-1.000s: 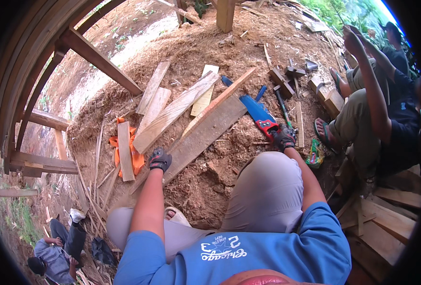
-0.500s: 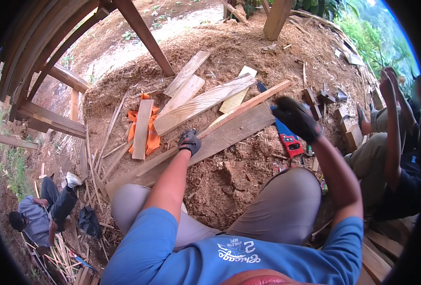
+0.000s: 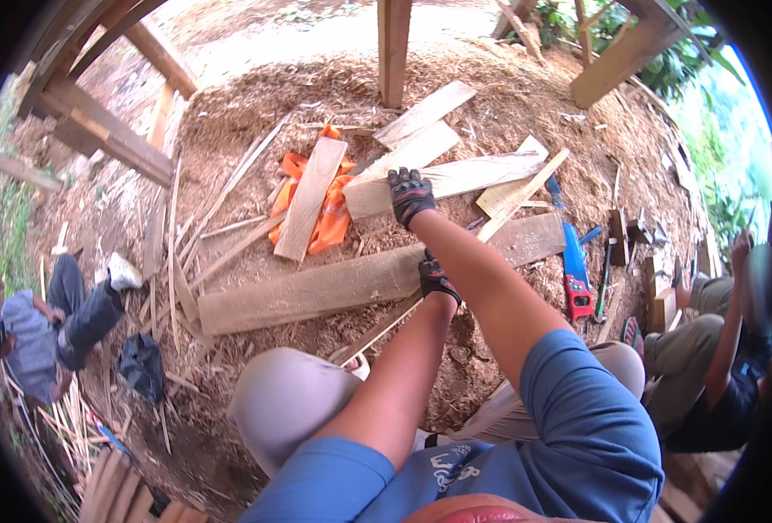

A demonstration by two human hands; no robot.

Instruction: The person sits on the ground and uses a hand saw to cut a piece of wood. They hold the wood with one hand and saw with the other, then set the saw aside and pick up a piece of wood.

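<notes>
My left hand, in a dark glove, is closed round a long narrow wood strip. The strip slants across a wide board that lies on the sawdust in front of me, and its near end runs down by my knees. My right hand, also gloved, reaches across above the left one. Its fingers are bent over the left end of a pale thick plank; their tips are partly hidden. Beneath that plank's right part lies a yellowish board piece.
A handsaw with a red handle and a hammer lie to the right. Orange cloth sits under a short board. One person sits at far left, another at right. A wooden post stands ahead.
My right hand has swung from beside the saw leftward onto the pale plank. My left hand keeps hold of the strip, which now slants more steeply toward me. The view has turned left.
</notes>
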